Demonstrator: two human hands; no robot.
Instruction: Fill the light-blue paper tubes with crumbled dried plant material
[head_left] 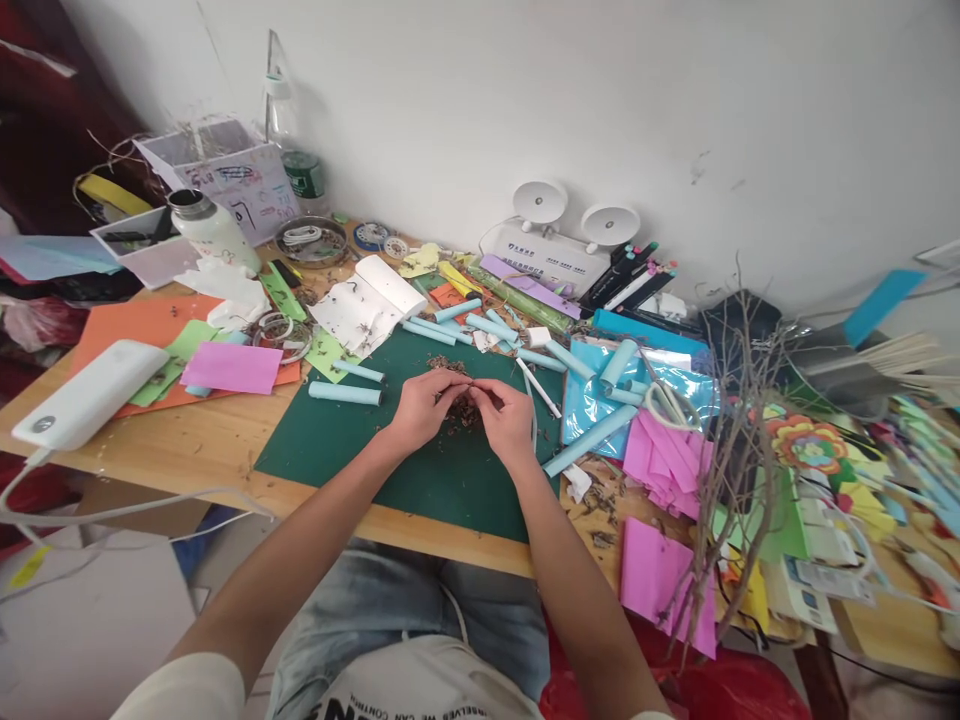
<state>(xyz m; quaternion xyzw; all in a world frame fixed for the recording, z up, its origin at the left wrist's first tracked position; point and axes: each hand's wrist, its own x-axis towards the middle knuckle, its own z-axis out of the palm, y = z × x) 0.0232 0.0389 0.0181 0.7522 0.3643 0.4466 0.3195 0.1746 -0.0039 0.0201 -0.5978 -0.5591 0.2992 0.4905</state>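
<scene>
Both hands meet over a small heap of brown dry crumbled plant bits [459, 418] on a green cutting mat [315, 450]. My left hand [426, 405] has its thumb and fingers pinched at the heap's upper edge. Facing it, my right hand [506, 415] is pinched too, fingertips touching or nearly touching the left ones. Whatever sits between the fingertips is too small and hidden to name. Rolled light-blue paper tubes [345, 393] lie left of the hands, and a thin white stick [538, 388] lies just right of them.
A white power bank [91, 393] with a cable rests at the table's left. Behind stand a bottle [214, 230] and a white emergency light [551, 255]. On the right are a bundle of dry twigs [731, 480], pink paper [667, 580] and scissors [669, 405].
</scene>
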